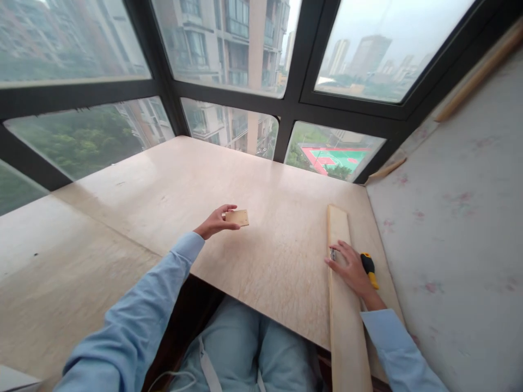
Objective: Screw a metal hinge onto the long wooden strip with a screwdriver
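My left hand (220, 220) pinches a small flat wooden block (237, 218) by its left end, thumb below and fingers above. The block is held over the tabletop, and tiny dark holes show near its right edge. On the right, my right hand (349, 267) rests over a long pale wooden board (340, 316). Its thumb and fingers are apart, around some small shiny metal pieces (333, 254) at the board's left side; their exact kind is too small to tell. Just beyond that hand lies a tool with a black and yellow handle (368, 268), partly hidden.
The pale wooden tabletop (261, 190) runs up to dark-framed windows (286, 128), with a seam on its left part. A wall with faded floral paper (449, 234) borders the right side. The long board overhangs the table's near edge, beside my knees.
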Motion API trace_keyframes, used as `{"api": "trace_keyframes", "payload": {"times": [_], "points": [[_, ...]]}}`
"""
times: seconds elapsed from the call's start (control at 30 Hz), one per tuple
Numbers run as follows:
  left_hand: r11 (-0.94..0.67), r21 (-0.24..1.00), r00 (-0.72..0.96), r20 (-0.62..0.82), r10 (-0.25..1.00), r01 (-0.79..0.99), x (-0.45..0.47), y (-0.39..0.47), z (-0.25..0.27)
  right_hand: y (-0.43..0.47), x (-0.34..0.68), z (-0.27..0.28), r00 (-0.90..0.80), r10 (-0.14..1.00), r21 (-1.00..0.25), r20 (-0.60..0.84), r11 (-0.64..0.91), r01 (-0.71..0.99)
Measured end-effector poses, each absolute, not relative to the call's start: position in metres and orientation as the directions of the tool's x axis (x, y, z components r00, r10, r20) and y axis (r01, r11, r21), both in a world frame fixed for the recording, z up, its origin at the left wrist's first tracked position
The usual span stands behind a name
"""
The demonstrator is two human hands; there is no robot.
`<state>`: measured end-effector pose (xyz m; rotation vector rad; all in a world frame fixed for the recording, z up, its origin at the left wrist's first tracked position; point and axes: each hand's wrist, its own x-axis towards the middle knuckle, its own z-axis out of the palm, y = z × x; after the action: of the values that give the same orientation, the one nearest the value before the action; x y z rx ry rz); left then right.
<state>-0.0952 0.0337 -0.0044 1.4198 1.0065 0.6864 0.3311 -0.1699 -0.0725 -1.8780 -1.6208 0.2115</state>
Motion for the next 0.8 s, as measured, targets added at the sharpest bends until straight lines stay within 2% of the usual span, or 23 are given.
{"api": "trace_keyframes", "payload": {"times": [0.17,0.33,0.6,0.8], "points": [[0.167,0.982,0.606,-0.183,0.775,0.083,-0.012,0.006,-0.021,-0.17,0.325,-0.066,0.231,0.936,-0.571,0.265,-0.041,0.82],[0.274,0.958,0.717,-0.246,0.652,0.08,0.065,-0.028,-0.042,-0.171,0.319,-0.061,0.249,0.931,-0.559,0.265,-0.062,0.827],[0.132,0.983,0.778,-0.183,0.6,0.129,0.122,-0.047,-0.048,-0.172,0.315,-0.056,0.279,0.931,-0.579,0.235,-0.097,0.81],[0.128,0.98,0.787,-0.198,0.584,0.152,0.126,-0.041,-0.047,-0.172,0.312,-0.047,0.309,0.938,-0.625,0.156,-0.149,0.766]]}}
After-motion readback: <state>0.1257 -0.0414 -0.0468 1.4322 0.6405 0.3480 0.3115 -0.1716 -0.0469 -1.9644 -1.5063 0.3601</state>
